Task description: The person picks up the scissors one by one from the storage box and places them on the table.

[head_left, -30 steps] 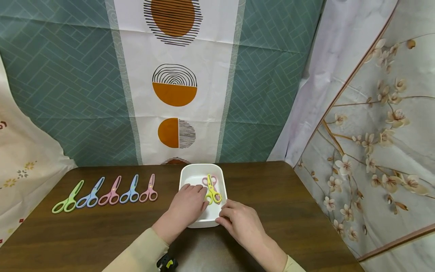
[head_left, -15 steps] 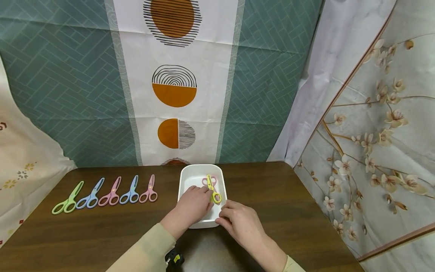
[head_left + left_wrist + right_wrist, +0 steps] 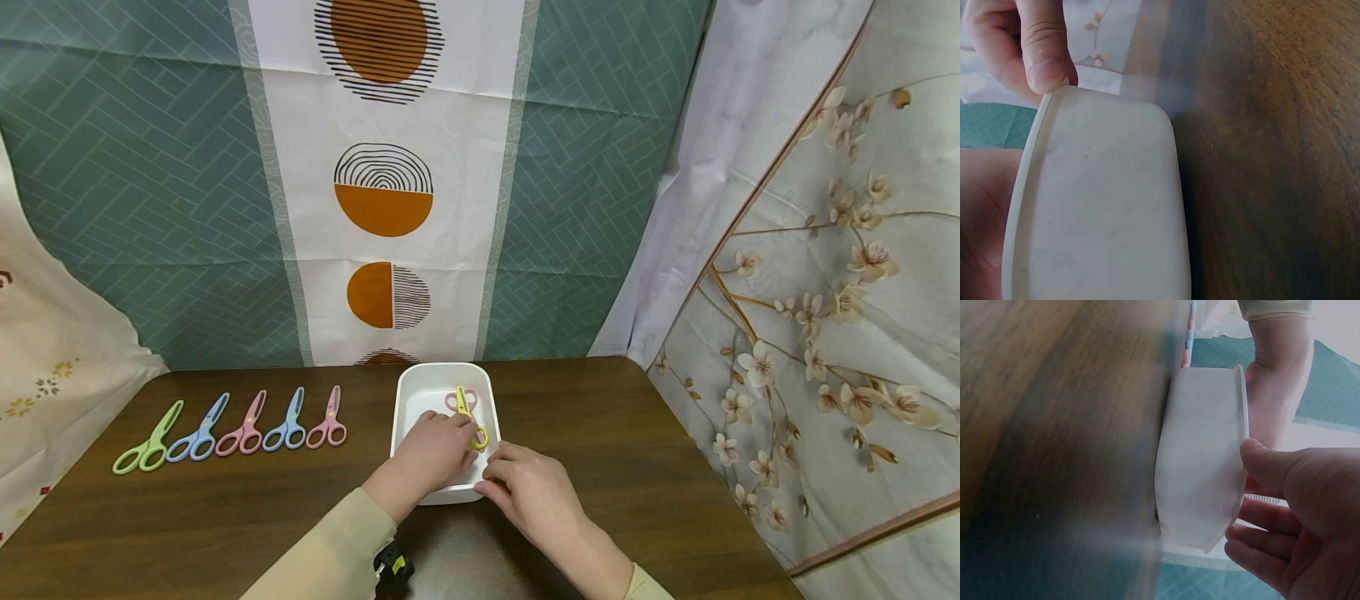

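Note:
In the head view, a white tray [image 3: 415,398] stands near the back of the table. Inside it, yellow scissors [image 3: 462,403] lie across pink scissors [image 3: 473,400]. My left hand [image 3: 433,454] reaches over the tray's left side, its fingertips down at the yellow scissors and covering one of their handle loops. How those fingers lie is hidden, also in the left wrist view, where the tray wall [image 3: 1104,187] blocks them. At the near right corner my right hand [image 3: 534,487] pinches the tray's rim; its thumb [image 3: 1257,453] presses the outside of the rim in the right wrist view.
A slanted row of scissors lies left of the tray: green [image 3: 157,437], blue [image 3: 206,433], pink [image 3: 247,427], blue [image 3: 292,417] and pink [image 3: 331,417]. The dark wooden table [image 3: 585,417] ends at a patterned cloth [image 3: 585,275] behind and a flowered one [image 3: 825,333] at right.
My left hand has moved right within the tray, from beside the yellow scissors to over their handles. The right hand has stayed on the rim, and the scissors row is the same.

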`<state>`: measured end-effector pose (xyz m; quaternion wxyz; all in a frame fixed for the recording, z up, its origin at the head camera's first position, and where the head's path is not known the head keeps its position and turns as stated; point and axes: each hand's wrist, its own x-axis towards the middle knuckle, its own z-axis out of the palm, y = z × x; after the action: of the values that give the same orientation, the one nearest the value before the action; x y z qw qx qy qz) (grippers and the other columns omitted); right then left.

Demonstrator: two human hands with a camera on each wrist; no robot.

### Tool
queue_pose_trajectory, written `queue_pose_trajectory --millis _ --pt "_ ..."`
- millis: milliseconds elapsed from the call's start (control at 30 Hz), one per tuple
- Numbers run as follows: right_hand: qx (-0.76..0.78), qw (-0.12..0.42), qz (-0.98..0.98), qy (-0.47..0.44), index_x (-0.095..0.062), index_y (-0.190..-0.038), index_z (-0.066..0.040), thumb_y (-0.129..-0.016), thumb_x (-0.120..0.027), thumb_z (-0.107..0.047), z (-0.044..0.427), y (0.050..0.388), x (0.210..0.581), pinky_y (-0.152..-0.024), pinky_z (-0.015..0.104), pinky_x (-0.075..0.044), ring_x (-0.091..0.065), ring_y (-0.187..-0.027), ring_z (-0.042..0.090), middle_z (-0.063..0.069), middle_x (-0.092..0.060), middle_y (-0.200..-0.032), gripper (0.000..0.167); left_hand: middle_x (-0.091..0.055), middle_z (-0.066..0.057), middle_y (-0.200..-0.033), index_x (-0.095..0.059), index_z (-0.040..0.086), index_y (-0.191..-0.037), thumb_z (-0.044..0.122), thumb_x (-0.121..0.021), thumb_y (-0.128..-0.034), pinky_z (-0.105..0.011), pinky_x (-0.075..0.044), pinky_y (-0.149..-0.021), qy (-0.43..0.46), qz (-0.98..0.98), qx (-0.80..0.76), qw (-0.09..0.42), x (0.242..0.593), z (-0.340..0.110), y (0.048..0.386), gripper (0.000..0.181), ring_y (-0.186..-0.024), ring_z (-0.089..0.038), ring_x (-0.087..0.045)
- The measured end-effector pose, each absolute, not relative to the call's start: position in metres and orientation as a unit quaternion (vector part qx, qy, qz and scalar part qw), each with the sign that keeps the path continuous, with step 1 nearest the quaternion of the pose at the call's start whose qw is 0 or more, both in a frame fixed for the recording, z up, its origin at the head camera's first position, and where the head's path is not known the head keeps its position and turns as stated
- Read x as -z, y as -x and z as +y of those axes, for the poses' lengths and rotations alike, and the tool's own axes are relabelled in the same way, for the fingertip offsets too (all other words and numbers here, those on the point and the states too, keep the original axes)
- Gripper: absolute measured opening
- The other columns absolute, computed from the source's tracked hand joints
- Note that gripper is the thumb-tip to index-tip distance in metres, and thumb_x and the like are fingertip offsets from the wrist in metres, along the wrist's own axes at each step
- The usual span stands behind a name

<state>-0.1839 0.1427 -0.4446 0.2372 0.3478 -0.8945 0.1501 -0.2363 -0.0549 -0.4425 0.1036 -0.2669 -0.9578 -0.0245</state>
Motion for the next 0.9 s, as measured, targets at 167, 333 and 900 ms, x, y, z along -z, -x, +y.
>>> queue_pose_trajectory --millis 167,333,900 --pt "-0.151 0.242 -0.892 -0.35 -0.079 -0.087 -0.022 -0.09 -0.092 -0.029 0.1425 0.1838 0.4447 -0.067 0.03 -0.055 -0.065 -0.083 0.008 -0.011 -0.07 -0.097 0.015 -0.077 -0.002 -0.125 -0.077 0.01 -0.123 0.034 -0.082 -0.1014 -0.049 -0.054 -0.094 0.267 -0.957 0.019 0.109 0.4432 -0.053 0.2369 0.032 -0.108 -0.027 -0.074" --pt "-0.152 0.246 -0.891 -0.351 -0.078 -0.085 -0.023 -0.089 -0.092 -0.029 0.1422 0.184 0.445 -0.065 0.028 -0.053 -0.063 -0.08 0.006 -0.013 -0.068 -0.094 0.016 -0.076 -0.001 -0.123 -0.078 0.013 -0.121 0.034 -0.082 -0.1011 -0.049 -0.054 -0.088 0.268 -0.958 0.019 0.101 0.4441 -0.0522 0.2373 0.029 -0.103 -0.027 -0.072" --pt "-0.152 0.254 -0.889 -0.35 -0.078 -0.084 -0.023 -0.086 -0.094 -0.029 0.1423 0.1843 0.4458 -0.064 0.028 -0.053 -0.062 -0.078 0.007 -0.013 -0.066 -0.091 0.017 -0.074 -0.002 -0.121 -0.081 0.017 -0.117 0.034 -0.081 -0.1012 -0.048 -0.053 -0.084 0.273 -0.958 0.024 0.087 0.4433 -0.0537 0.2358 0.023 -0.1 -0.028 -0.069"
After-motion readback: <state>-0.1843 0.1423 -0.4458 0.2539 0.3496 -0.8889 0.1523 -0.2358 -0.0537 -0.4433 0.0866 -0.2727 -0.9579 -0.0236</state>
